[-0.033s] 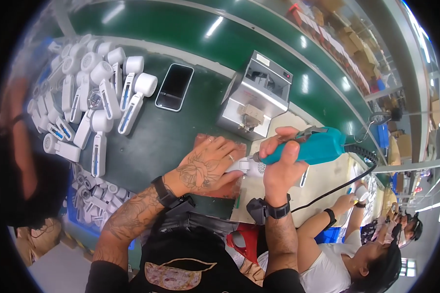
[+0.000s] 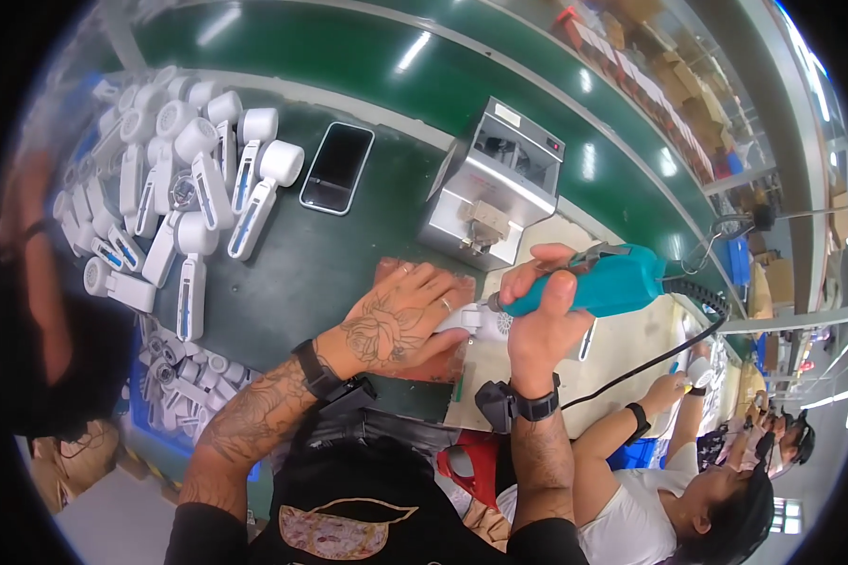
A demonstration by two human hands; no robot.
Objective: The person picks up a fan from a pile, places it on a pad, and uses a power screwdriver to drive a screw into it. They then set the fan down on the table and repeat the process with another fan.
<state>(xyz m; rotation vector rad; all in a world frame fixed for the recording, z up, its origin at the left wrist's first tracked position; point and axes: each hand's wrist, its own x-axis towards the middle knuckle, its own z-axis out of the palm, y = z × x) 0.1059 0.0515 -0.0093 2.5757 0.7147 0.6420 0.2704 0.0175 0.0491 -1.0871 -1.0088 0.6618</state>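
Note:
My left hand (image 2: pixel 400 318) lies over a white handheld fan (image 2: pixel 489 324) on a reddish-brown mat (image 2: pixel 415 368), its thumb and fingers holding the handle end. The fan's round, slotted head points to the right. Gripped in my right hand (image 2: pixel 548 325) is a teal electric screwdriver (image 2: pixel 608 282), tilted, with its tip end down at the fan between both hands. The bit itself is too hidden to make out. A black cord runs from the screwdriver's back end.
White fans (image 2: pixel 193 151) are heaped at the left, with more in a blue bin (image 2: pixel 146 414) below. A phone (image 2: pixel 337 169) and a metal box-shaped machine (image 2: pixel 490 188) stand behind my hands. Co-workers sit at the right, the nearest in a white shirt (image 2: pixel 631 518); another person's arm shows far left.

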